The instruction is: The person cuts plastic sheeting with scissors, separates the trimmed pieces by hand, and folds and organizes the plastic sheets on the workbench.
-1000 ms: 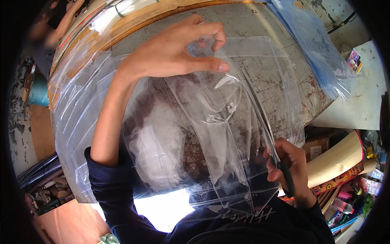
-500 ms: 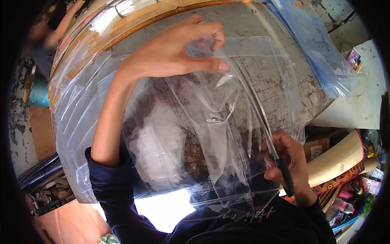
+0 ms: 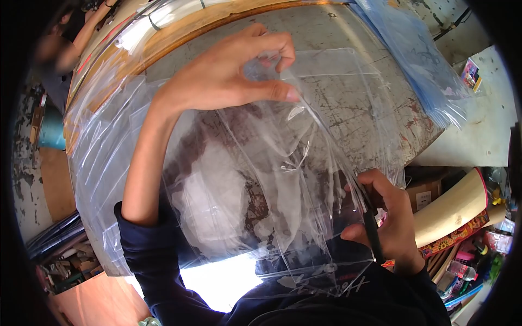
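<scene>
A clear plastic sheet (image 3: 293, 201), creased and layered, lies over the worktop and reaches back to my dark top. My left hand (image 3: 239, 73) is at its far side, fingers curled and thumb stretched out, gripping the plastic. From there a taut folded edge of the sheet slants down to the right. At the lower end of that edge, my right hand (image 3: 394, 223) is closed around a black-handled tool (image 3: 372, 231). The tool's far end meets the plastic; glare and folds hide its exact shape, so I cannot tell whether it is a knife or scissors.
More clear sheets (image 3: 103, 163) spread along the left. Bluish plastic sheets (image 3: 402, 60) hang over the right edge of the scratched worktop (image 3: 364, 119). A cream roll (image 3: 451, 212) and assorted bottles and packets lie at lower right. Another person's arm (image 3: 87, 32) shows at upper left.
My left hand has shifted slightly left and down with the plastic. The tool in my right hand has turned more upright and moved a little left, and the folded edge has slackened.
</scene>
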`<state>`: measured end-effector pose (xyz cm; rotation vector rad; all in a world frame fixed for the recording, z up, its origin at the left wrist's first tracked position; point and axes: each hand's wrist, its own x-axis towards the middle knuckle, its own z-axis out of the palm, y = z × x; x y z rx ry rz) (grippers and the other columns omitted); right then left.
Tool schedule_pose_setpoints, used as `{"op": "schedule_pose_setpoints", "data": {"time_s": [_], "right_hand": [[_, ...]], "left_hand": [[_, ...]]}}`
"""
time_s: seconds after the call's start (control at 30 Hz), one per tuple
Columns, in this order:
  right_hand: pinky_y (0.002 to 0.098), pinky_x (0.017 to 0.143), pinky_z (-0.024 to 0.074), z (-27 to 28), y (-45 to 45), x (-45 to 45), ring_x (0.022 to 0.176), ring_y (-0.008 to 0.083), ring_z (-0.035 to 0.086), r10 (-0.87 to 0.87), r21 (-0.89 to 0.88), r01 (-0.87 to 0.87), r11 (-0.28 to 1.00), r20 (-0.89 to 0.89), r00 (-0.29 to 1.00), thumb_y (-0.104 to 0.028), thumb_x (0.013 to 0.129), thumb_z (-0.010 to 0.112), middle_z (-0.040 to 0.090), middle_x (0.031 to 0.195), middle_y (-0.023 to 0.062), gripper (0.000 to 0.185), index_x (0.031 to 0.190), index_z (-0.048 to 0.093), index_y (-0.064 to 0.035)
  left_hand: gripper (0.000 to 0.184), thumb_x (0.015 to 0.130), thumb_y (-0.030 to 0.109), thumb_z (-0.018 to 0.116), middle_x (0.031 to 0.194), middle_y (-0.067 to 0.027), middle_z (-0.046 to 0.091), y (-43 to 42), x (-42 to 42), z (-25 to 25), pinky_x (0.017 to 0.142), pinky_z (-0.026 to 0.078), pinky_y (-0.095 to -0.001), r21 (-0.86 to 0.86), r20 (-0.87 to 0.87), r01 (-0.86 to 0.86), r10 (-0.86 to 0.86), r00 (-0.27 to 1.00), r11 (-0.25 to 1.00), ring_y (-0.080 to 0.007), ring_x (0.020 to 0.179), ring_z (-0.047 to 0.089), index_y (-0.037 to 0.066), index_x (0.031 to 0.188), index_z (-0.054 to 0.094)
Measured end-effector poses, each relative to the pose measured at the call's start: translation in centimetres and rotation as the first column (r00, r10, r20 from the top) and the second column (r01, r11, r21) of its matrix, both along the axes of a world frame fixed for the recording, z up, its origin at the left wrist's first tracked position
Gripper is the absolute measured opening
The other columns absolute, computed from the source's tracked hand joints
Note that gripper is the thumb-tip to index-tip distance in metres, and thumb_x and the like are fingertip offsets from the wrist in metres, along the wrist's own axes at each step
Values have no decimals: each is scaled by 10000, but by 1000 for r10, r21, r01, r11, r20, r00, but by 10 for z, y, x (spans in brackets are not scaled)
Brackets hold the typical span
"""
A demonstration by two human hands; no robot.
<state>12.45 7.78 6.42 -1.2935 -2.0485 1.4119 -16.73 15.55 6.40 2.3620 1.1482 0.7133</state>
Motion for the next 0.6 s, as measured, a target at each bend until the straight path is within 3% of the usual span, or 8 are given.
{"op": "schedule_pose_setpoints", "data": {"time_s": [0.13,0.27,0.6], "right_hand": [[241,476,347,4,-3,-7,528,101,450,-17,189,8,982,44,999,-327,551,878,466,605,13,601,961,550,-35],[252,472,356,4,-6,-9,529,118,460,-32,201,25,979,28,999,-324,554,877,480,621,19,590,958,553,-41],[262,446,353,-2,-8,-7,484,119,441,-14,228,14,974,1,1000,-352,578,867,468,581,32,569,919,546,-29]], "left_hand": [[355,702,240,759,835,-18,435,-3,3,9,761,348,-281,49,9,5,-5,1000,999,-159,810,416,68,838,480],[366,695,254,766,842,-19,436,-5,4,17,772,348,-286,76,-44,23,-20,999,997,-161,816,417,69,839,484],[355,679,227,779,833,-18,462,-5,3,19,786,363,-294,68,11,1,-2,1000,998,-175,842,444,66,847,511]]}}
